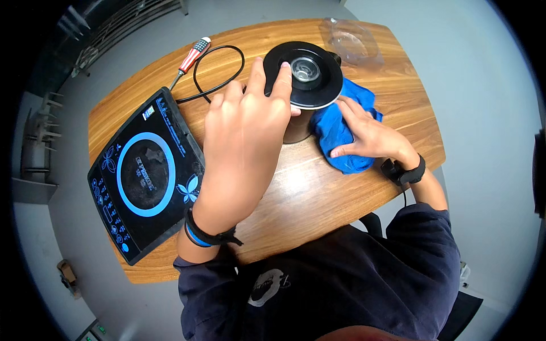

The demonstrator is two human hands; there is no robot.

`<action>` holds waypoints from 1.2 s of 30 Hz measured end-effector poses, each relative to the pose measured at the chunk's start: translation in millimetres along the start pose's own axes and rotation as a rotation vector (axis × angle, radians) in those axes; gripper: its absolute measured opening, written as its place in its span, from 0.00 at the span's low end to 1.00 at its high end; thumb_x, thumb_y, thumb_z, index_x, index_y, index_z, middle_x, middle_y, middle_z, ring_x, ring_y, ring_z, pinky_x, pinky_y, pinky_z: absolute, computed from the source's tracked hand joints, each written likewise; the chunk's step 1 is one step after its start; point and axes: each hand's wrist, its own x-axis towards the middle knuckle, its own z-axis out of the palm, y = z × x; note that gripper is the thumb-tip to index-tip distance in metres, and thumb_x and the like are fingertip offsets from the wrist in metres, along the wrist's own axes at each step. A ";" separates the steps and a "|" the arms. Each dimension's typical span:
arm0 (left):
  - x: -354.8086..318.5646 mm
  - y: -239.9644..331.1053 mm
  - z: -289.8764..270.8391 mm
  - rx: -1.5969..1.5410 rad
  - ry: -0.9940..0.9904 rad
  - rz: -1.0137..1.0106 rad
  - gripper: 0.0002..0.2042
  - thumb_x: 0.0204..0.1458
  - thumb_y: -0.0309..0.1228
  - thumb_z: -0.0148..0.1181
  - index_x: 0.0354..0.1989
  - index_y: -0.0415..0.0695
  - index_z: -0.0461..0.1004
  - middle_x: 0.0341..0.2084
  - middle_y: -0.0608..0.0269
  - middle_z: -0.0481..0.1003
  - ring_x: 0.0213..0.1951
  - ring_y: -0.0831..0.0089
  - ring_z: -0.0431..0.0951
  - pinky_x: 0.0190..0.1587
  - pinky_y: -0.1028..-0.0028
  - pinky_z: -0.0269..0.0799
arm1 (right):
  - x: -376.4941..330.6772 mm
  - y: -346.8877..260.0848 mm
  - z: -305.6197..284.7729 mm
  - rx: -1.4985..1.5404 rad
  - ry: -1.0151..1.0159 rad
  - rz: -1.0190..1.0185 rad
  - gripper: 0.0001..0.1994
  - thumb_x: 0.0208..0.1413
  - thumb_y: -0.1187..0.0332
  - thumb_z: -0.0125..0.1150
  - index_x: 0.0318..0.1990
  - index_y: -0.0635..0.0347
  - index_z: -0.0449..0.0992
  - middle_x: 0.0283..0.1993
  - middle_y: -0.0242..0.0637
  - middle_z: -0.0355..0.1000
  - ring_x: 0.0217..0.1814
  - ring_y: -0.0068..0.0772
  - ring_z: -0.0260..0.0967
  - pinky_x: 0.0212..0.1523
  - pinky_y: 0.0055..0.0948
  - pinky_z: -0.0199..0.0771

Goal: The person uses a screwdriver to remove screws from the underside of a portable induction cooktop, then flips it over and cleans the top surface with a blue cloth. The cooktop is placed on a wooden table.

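Note:
A round black disc (pixel 321 59) with a clear centre piece (pixel 305 69) sits at the top of a dark brown cylinder (pixel 297 133); the cylinder is mostly hidden. My left hand (pixel 244 133) is closed on the disc's left edge: fingers lie over its top and the thumb tip shows below the rim. Against the cylinder's right side is a bunched blue cloth (pixel 334 133). My right hand (pixel 372 135) lies on this cloth with its fingers stretched out and the thumb apart.
A black induction cooker (pixel 185 139) lies at the table's left. Behind it are a screwdriver (pixel 194 55) with a striped handle and a looped black cable (pixel 242 54). Clear plastic packaging (pixel 361 48) rests at the far edge of the wooden table (pixel 284 210).

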 end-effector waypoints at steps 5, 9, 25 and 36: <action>5.6 -1.9 3.5 -0.038 -0.001 -0.002 0.23 0.60 0.36 0.72 0.63 0.41 0.86 0.60 0.41 0.84 0.46 0.54 0.89 0.49 0.60 0.85 | 12.1 3.2 9.2 0.191 0.241 -0.068 0.46 0.56 0.65 0.83 0.81 0.58 0.65 0.77 0.56 0.69 0.80 0.59 0.68 0.79 0.47 0.70; 9.6 -6.4 -2.7 -0.121 -0.049 -0.066 0.26 0.59 0.43 0.74 0.62 0.41 0.86 0.58 0.41 0.85 0.39 0.54 0.91 0.40 0.61 0.86 | 23.3 13.0 -5.9 0.500 0.342 0.014 0.39 0.57 0.66 0.81 0.75 0.64 0.71 0.67 0.49 0.79 0.69 0.43 0.78 0.74 0.42 0.75; 10.8 -7.7 -0.1 0.153 -0.082 -0.192 0.30 0.61 0.45 0.74 0.66 0.39 0.83 0.59 0.35 0.84 0.38 0.58 0.92 0.34 0.68 0.88 | 93.7 13.9 15.2 0.533 0.187 -0.245 0.50 0.69 0.58 0.77 0.87 0.64 0.49 0.86 0.54 0.58 0.90 0.48 0.53 0.88 0.46 0.53; 7.9 -18.8 -5.8 0.021 -0.107 -0.190 0.30 0.68 0.45 0.69 0.68 0.33 0.79 0.58 0.33 0.84 0.33 0.56 0.91 0.32 0.66 0.87 | 91.6 -13.8 -31.3 0.702 0.446 -0.160 0.41 0.56 0.74 0.77 0.79 0.66 0.68 0.71 0.42 0.76 0.71 0.32 0.75 0.73 0.37 0.76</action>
